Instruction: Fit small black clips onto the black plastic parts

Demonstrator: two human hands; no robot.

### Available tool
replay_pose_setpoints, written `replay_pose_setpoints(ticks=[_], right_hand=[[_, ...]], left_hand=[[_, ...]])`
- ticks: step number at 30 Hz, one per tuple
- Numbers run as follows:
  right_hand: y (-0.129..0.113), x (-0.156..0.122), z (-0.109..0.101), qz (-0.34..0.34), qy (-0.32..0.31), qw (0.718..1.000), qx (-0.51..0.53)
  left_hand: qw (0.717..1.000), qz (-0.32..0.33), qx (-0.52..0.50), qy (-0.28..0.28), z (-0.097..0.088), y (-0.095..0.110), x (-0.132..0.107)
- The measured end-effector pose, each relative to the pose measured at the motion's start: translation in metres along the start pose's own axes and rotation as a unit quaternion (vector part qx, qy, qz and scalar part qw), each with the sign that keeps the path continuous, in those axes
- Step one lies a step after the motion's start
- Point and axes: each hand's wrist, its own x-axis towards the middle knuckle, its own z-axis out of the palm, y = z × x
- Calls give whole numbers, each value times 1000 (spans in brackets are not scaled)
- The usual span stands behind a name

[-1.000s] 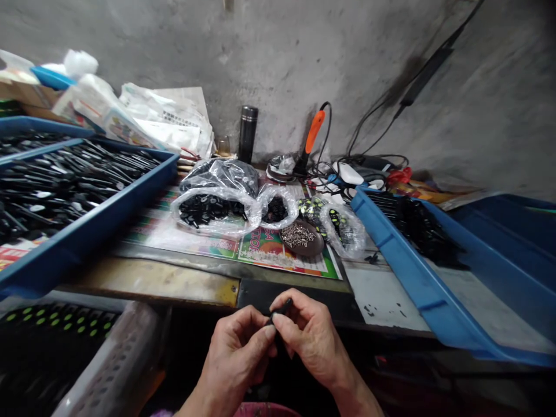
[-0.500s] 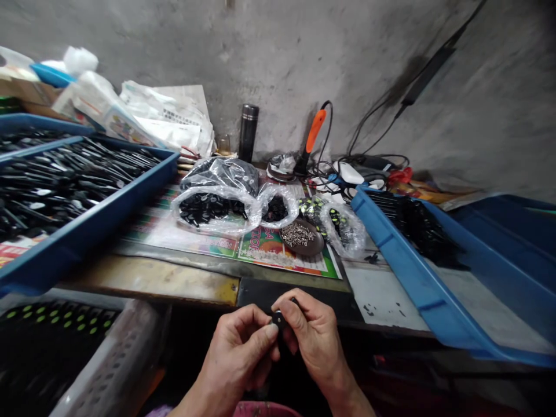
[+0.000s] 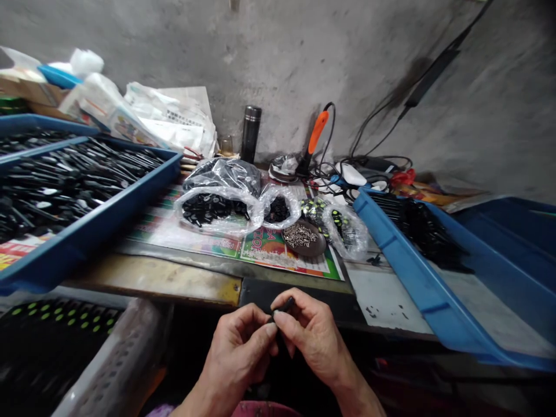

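My left hand (image 3: 237, 353) and my right hand (image 3: 313, 339) meet just in front of the workbench edge, and their fingertips pinch a small black plastic piece (image 3: 283, 307). Most of the piece is hidden by my fingers, and it tilts up to the right. Beyond my hands, a printed paper mat (image 3: 278, 260) holds clear plastic bags of black parts (image 3: 204, 209). A brown dish of small metal pins (image 3: 304, 238) sits on the mat.
A blue tray of long black parts (image 3: 104, 230) lies to the left, and another (image 3: 417, 272) slants down at the right. A grey perforated crate (image 3: 121, 359) stands low at left. An orange-handled soldering iron (image 3: 319, 128), a black flask (image 3: 251, 133) and tangled cables stand along the concrete wall.
The black piece has turned in my fingers, and its tip now points up to the right. My fingers have closed in around it. The view has shifted slightly.
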Motion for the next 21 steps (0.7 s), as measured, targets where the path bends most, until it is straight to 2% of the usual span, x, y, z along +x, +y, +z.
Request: replay_pose_setpoints(ticks=[8, 13, 18, 21], right_hand=[[4, 3, -7, -30, -31, 997, 70], [5, 2, 0, -47, 51, 997, 28], [-1, -1, -3, 1, -11, 1000, 21], [-4, -1, -1, 12, 13, 1000, -24]], left_hand=[[997, -34, -33, -56, 2, 0, -4], [998, -30, -33, -31, 2, 0, 0], [1000, -15, -17, -9, 2, -1, 3], [1000, -7, 1, 1, 2, -5, 3]])
